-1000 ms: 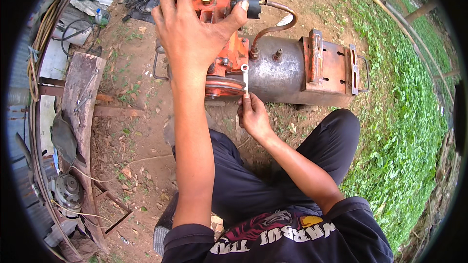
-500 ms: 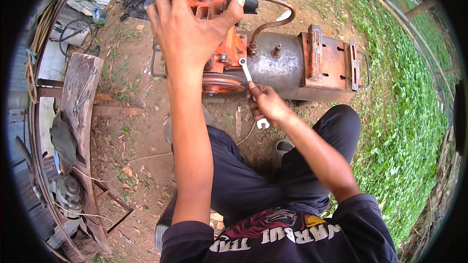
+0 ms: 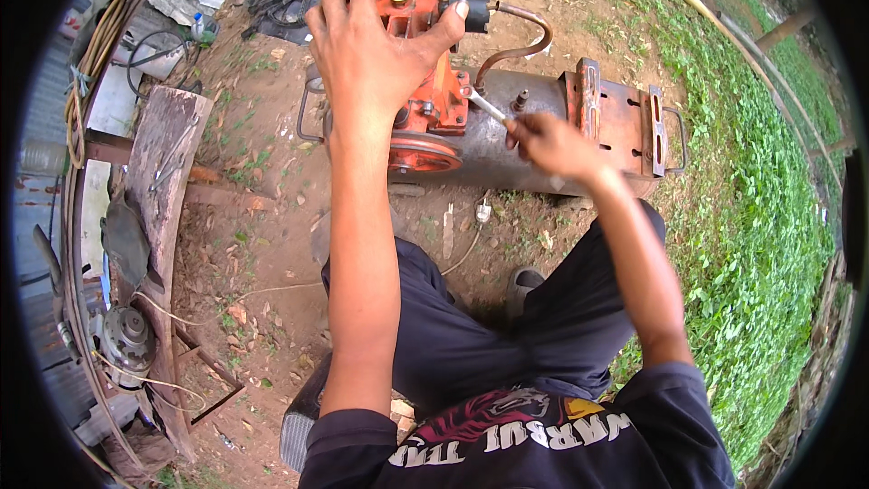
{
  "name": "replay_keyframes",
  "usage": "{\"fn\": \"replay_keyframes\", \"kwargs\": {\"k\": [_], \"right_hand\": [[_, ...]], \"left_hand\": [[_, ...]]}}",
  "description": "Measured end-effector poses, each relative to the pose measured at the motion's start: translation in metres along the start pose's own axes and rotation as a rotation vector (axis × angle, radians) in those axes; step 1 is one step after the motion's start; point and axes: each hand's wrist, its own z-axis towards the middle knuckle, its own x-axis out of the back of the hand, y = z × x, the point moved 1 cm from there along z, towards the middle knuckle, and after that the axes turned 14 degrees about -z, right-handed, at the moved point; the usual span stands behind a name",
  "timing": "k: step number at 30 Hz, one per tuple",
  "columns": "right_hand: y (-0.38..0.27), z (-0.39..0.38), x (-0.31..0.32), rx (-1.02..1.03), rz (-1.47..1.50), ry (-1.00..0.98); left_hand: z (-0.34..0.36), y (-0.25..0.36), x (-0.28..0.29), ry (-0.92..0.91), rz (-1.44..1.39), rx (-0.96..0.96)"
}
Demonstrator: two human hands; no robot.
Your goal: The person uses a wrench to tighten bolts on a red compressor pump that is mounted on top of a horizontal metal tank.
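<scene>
An orange air compressor pump is mounted on a worn grey metal tank. My left hand grips the top of the pump, its thumb against a black cylindrical fitting; some fingertips are hidden behind the pump. In my right hand, slightly blurred, is a combination wrench. Its ring end sits at the corner of the pump's base, over a bolt I cannot make out clearly. A grooved orange pulley wheel is on the near side of the pump.
A bent copper pipe runs from the black fitting toward the pump's base. Orange mounting rails top the tank's right end. A power plug with cord lies on the dirt. At left stands a wooden plank with tools.
My right hand has swung the wrench handle to the right and away from me, while the ring end stays at the pump's base. My left hand keeps its hold; the whole view has shifted slightly.
</scene>
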Motion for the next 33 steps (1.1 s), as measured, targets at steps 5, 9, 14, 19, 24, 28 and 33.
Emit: {"fn": "replay_keyframes", "kwargs": {"k": [5, 9, 14, 19, 24, 28, 33], "right_hand": [[0.006, -0.023, -0.103, -0.238, 0.84, -0.03], [-0.013, -0.017, -0.125, -0.254, 1.117, -0.039], [-0.02, -0.011, -0.135, -0.253, 1.113, 0.025], [-0.022, -0.015, -0.139, -0.262, 1.052, 0.057], [-0.023, -0.014, -0.141, -0.234, 0.995, 0.093], [-0.023, -0.011, -0.144, -0.205, 0.916, 0.109], [-0.044, -0.011, -0.125, -0.335, 1.023, 0.023]], "left_hand": [[0.0, 0.007, -0.006, 0.022, -0.013, -0.007], [0.001, 0.002, -0.005, 0.02, -0.003, -0.066], [0.001, -0.001, -0.005, 0.032, -0.011, -0.075], [0.002, 0.001, -0.006, 0.048, -0.003, -0.068], [0.001, -0.002, -0.006, 0.037, -0.01, -0.046], [0.001, -0.001, -0.007, 0.033, -0.003, -0.063], [0.001, 0.0, -0.006, 0.036, 0.001, -0.067]]}}
